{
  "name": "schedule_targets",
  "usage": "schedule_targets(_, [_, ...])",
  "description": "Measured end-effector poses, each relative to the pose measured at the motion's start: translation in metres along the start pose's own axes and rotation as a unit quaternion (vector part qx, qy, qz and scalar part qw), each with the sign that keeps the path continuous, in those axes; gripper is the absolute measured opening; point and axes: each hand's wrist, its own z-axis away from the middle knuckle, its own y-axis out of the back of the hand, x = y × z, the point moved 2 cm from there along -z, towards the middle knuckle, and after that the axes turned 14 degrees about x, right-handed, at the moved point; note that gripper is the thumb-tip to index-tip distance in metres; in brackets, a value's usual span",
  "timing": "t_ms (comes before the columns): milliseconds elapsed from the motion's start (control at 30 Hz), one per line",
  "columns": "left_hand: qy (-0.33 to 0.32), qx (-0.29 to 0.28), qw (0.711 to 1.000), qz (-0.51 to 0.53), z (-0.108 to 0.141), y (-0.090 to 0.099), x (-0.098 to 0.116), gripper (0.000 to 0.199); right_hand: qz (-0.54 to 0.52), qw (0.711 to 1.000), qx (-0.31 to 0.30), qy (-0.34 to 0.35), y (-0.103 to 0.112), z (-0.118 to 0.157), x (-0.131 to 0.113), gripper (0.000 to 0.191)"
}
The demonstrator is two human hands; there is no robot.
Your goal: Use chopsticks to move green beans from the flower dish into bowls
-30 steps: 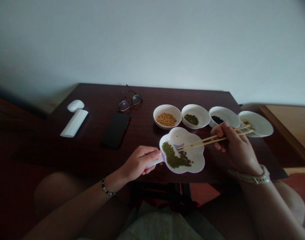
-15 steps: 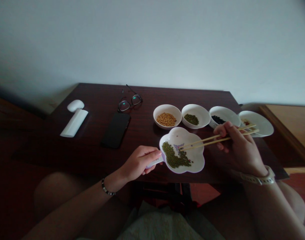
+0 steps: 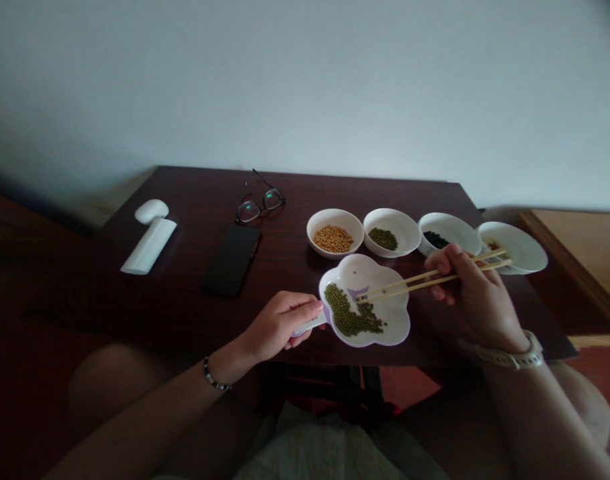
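My left hand (image 3: 287, 320) is closed round the short handle of a white flower-shaped dish (image 3: 392, 320) with a purple edge. Small green beans (image 3: 352, 320), likely mung beans by their look, lie in its left and lower part, beside a printed cartoon figure. In my right hand (image 3: 477, 293) is a pair of wooden chopsticks (image 3: 417, 282). Their tips reach into the dish at the upper edge of the beans, slightly apart. Whether a bean sits between the tips is too small to tell.
Behind the dish stand a bowl of yellow beans (image 3: 333, 239), a bowl of green beans (image 3: 383, 238), a bowl of black beans (image 3: 435, 239) and a partly hidden bowl (image 3: 527, 250). To the left lie a black phone (image 3: 232, 260), glasses (image 3: 259, 207) and a white object (image 3: 149, 247).
My right hand and the rear ends of the chopsticks have shifted slightly left. The tips have moved a little left within the dish. My left hand and the dish stay almost still.
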Motion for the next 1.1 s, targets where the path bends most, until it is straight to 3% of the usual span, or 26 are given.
schedule_targets(100, [0.000,-0.001,1.000,0.001,0.002,0.001,0.000,0.049,-0.055,0.998,0.012,-0.010,-0.001,-0.002,-0.001,0.048])
schedule_targets(300, [0.005,-0.006,1.000,0.001,0.006,0.007,-0.004,0.048,-0.215,0.970,0.109,0.033,0.020,-0.022,0.003,0.038])
schedule_targets(467, [0.002,-0.005,1.000,0.003,0.008,0.011,-0.006,0.048,-0.203,0.964,0.152,0.082,0.040,-0.037,0.010,0.031])
schedule_targets(600, [0.000,0.003,1.000,0.005,0.010,0.011,-0.004,0.048,-0.182,0.959,0.195,0.100,0.041,-0.039,0.011,0.035])
schedule_targets(833, [0.002,-0.003,1.000,0.009,0.007,0.010,-0.007,0.049,-0.176,0.976,0.121,0.044,0.024,-0.028,0.005,0.039])
schedule_targets(1100, [-0.001,0.002,1.000,0.010,0.001,0.002,-0.003,0.048,-0.025,0.999,-0.015,-0.036,0.006,-0.007,0.002,0.049])
